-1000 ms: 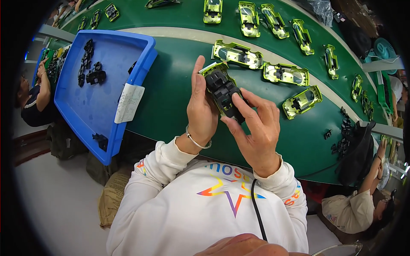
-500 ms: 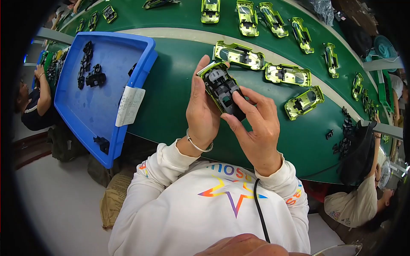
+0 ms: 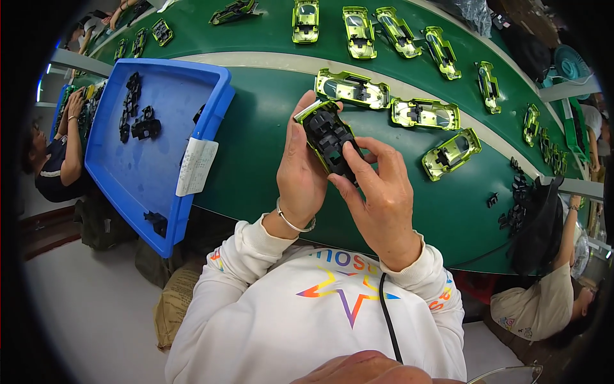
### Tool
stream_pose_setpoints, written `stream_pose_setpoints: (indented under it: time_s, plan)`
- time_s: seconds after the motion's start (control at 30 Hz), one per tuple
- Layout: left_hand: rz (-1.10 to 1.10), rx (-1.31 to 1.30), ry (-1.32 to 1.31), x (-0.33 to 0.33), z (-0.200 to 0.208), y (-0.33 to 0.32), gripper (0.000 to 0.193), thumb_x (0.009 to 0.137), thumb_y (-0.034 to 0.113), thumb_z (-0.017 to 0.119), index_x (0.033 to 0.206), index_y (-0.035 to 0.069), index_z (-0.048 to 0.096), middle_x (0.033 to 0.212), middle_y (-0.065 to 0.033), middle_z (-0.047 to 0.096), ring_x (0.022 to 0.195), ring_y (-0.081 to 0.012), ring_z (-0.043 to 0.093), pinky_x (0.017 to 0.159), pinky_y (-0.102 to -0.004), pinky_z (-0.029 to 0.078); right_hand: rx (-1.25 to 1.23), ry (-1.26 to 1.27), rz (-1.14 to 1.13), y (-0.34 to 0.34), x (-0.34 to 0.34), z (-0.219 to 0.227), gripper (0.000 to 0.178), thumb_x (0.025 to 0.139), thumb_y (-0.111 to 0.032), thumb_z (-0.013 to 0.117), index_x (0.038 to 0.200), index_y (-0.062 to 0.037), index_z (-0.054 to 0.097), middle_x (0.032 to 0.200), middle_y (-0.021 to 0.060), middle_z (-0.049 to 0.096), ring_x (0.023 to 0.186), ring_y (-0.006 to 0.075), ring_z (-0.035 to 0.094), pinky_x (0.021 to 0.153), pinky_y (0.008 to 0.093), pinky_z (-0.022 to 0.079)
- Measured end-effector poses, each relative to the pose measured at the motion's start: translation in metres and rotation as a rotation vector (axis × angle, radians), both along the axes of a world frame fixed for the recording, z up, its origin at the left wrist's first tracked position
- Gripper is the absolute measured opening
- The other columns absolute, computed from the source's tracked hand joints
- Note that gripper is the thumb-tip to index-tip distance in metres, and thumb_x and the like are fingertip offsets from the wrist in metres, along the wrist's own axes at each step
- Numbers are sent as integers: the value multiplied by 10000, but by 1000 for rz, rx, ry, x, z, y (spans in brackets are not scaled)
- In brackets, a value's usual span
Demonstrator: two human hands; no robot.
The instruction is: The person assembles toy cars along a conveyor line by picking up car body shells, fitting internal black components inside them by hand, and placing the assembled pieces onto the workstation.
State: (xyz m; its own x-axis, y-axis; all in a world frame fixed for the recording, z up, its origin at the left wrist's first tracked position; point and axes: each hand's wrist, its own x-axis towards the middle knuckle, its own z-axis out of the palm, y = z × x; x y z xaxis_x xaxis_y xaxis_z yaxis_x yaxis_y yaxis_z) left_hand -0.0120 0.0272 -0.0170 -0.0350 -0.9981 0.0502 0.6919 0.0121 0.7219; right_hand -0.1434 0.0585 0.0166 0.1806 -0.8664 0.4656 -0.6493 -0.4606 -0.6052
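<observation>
Both my hands hold a toy car body (image 3: 318, 116) with a black interior piece (image 3: 330, 137) seated in its green shell, tilted above the green table. My left hand (image 3: 299, 173) cradles its left side, fingers behind it. With thumb and fingertips, my right hand (image 3: 382, 192) presses on the black piece's lower right end. Just beyond lie a shiny green car shell (image 3: 353, 88) with a dark part in it and a second such shell (image 3: 425, 114). Another green shell (image 3: 451, 154) rests to the right of my right hand.
A blue tray (image 3: 182, 70) with several black parts stands at the left. More green shells (image 3: 358, 32) line the far side beyond a pale curved strip (image 3: 275, 59). Loose black parts (image 3: 515, 201) lie at the right. Other people sit at both sides.
My hands still hold the car body, with the right fingertips shifted slightly on the black piece. The whole view has moved a little. The person at left has raised a hand.
</observation>
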Motion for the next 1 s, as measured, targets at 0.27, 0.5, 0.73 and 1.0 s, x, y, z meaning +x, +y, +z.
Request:
stream_pose_setpoints:
  time_s: [0.27, 0.5, 0.73, 1.0]
  plan:
    - [5, 24, -133, -2, 10, 2, 710, 910, 111, 485, 1534, 21, 159, 1400, -239, 472, 1176, -270, 553, 1018, -400, 480, 33, 307, -10, 3, -1, 21, 422, 721, -104, 805, 1113, -45, 662, 1127, 57, 594, 873, 241, 597, 749, 354, 470]
    - [-33, 77, -96, 0, -6, 1, 742, 897, 11, 460, 1536, 5, 85, 1390, -262, 487, 1185, -290, 560, 1005, -387, 493, -113, 399, 61, -6, -16, 18, 324, 743, -150, 778, 1043, -80, 676, 1066, 15, 619, 972, 199, 603, 883, 377, 421]
    - [-102, 57, -105, -7, -1, 0, 772, 893, 30, 482, 1548, 18, 73, 1403, -255, 477, 1167, -286, 572, 998, -394, 503, 292, -317, 0, -19, -29, 7, 395, 821, -83, 759, 1194, -39, 638, 1083, 86, 635, 884, 198, 633, 753, 315, 519]
    - [-245, -26, -241, -28, 4, 1, 768, 893, -22, 539, 1555, 33, 151, 1455, -208, 457, 1206, -258, 565, 1054, -381, 440, 629, -809, 76, -15, -52, -21, 417, 891, -106, 714, 1280, -23, 589, 991, 7, 608, 834, 55, 574, 725, 223, 494]
